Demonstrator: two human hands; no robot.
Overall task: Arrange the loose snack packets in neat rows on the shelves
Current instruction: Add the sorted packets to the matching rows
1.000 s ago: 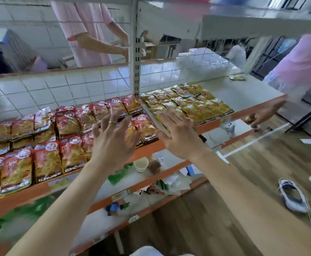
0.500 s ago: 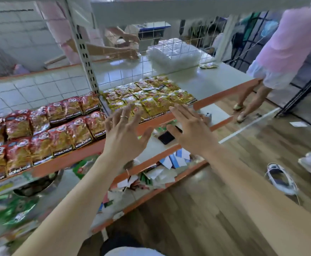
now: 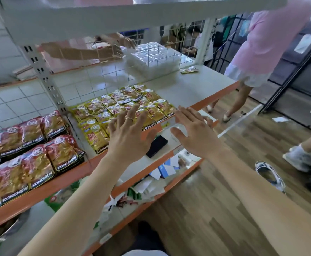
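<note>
Yellow snack packets (image 3: 121,106) lie in rows on the white shelf (image 3: 197,89) with the orange front edge. Red snack packets (image 3: 31,152) fill the shelf section to the left in two rows. One loose packet (image 3: 189,70) lies alone at the shelf's far right corner. My left hand (image 3: 130,133) hovers with spread fingers over the front edge of the yellow packets and holds nothing. My right hand (image 3: 197,133) is held flat and open just in front of the shelf edge, to the right of the yellow rows.
A black phone (image 3: 156,145) lies on the lower shelf under my hands. Papers and small boxes (image 3: 151,180) clutter the shelf below. A person in pink (image 3: 273,43) stands at the shelf's right end; another person's arms (image 3: 88,50) reach behind the wire grid.
The view has swung right, from the red packets toward the yellow ones. Both hands stayed open and moved along the shelf front; the person in pink came closer on the right.
</note>
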